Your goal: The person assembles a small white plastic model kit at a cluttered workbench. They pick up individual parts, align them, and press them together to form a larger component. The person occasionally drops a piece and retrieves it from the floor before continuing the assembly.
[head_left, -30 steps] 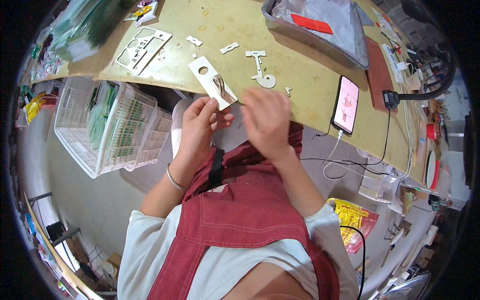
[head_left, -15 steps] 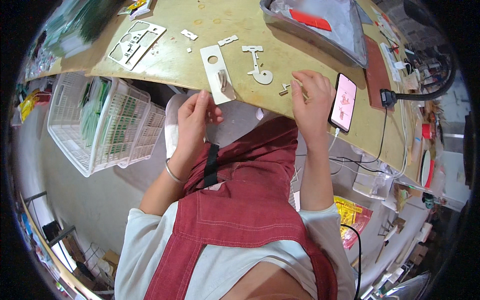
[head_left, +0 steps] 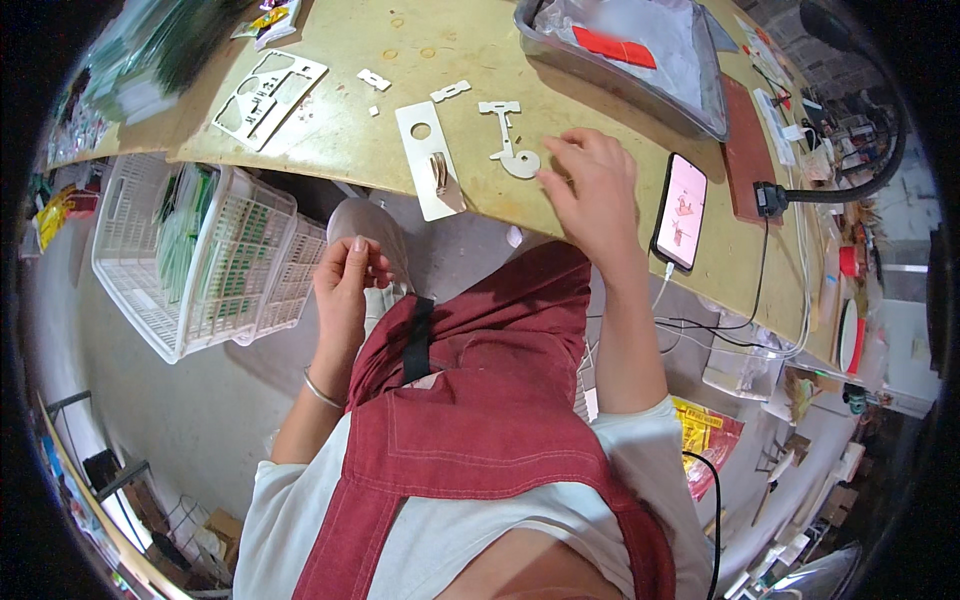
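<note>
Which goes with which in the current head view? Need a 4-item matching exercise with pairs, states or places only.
Column 1
1. Pale panel with the round hole
2. Phone
3. Right hand
4. Flat red item

Column 2
A. Lying in the grey tray
B. Thin strips on it, toward its end at the edge of the table
C. Screen lit, white cable plugged in
D. Next to the disc-ended piece, thumb and index finger apart

Pairs: 1-B, 2-C, 3-D, 4-A
</note>
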Demonstrator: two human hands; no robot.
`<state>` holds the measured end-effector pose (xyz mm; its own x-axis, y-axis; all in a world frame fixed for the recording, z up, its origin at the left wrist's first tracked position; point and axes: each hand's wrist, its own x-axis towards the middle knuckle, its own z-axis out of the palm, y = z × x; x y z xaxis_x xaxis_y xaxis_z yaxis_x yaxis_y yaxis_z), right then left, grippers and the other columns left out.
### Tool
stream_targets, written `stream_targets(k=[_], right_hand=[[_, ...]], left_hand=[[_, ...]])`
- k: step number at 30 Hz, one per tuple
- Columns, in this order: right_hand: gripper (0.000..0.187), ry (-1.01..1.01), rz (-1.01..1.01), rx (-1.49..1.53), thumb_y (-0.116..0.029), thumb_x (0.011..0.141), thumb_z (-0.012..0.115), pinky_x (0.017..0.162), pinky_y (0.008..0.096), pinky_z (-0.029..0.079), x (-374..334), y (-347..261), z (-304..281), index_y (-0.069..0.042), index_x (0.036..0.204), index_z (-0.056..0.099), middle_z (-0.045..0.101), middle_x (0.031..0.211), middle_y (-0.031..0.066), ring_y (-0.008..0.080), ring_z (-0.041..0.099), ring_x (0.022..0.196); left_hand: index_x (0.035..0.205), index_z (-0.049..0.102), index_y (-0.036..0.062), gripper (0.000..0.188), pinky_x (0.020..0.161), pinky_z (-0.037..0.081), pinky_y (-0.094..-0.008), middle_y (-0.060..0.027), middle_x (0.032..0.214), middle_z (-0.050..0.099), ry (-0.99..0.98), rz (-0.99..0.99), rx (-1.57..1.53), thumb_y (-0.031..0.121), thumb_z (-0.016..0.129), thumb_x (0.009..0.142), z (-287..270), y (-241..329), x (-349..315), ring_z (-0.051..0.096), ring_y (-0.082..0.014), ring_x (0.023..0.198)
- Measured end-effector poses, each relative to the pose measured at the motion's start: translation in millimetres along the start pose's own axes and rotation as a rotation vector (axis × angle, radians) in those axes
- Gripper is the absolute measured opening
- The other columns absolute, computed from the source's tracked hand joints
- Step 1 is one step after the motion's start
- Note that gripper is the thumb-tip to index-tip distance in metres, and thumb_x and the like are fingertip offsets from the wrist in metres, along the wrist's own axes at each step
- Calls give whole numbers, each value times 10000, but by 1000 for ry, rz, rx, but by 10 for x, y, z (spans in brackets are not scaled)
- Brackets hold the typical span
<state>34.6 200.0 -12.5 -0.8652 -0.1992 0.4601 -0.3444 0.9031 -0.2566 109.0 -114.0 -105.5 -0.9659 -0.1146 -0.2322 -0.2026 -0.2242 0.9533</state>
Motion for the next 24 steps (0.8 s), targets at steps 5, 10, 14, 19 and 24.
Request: stream_targets(k=[5, 10, 14, 19, 24], right_hand=[[272, -97, -43, 20, -217, 880, 801, 1056, 463, 421, 36, -53, 60, -81, 1114, 777, 666, 1197, 107, 305, 596, 1188], [226, -95, 54, 57, -186, 879, 801, 1032, 461, 430, 32, -89, -16, -67, 1064, 749, 700, 1044, 109, 334, 637, 1074], [143, -47, 305, 660, -119, 947, 767, 891, 381, 504, -98, -179, -63, -40, 1061, 731, 745, 942, 69, 243, 688, 899], [129, -123, 546, 1545, -97, 1008, 743, 717, 265, 543, -172, -708, -91, -3, 1094, 724, 756, 956, 39, 106, 684, 801], [164, -201, 662, 1896, -85, 1027, 714, 676, 277, 562, -220, -975, 86, 0, 1167, 705, 760, 928, 61, 129, 689, 742]], left_hand=[[1064, 683, 20, 289, 673, 528, -266, -61, 890, 718, -51, 17, -20, 287, 597, 1133, 60, 25, -83, 655, -117, 740], [1077, 678, 15, 247, 695, 520, -256, -51, 889, 708, -95, 152, 12, 241, 597, 1136, 81, 158, -118, 641, -106, 757], [1137, 678, 8, 181, 763, 537, -252, -38, 955, 716, -148, 263, 60, 182, 633, 1115, 196, 433, -161, 658, -95, 848], [1354, 654, -13, 314, 962, 556, -291, -73, 1221, 716, -312, 395, 44, 65, 695, 1053, 441, 913, -125, 693, -138, 1079], [1477, 615, 5, 517, 1063, 521, -329, -89, 1370, 677, -470, 476, 50, 31, 762, 982, 557, 1085, -62, 660, -169, 1194]])
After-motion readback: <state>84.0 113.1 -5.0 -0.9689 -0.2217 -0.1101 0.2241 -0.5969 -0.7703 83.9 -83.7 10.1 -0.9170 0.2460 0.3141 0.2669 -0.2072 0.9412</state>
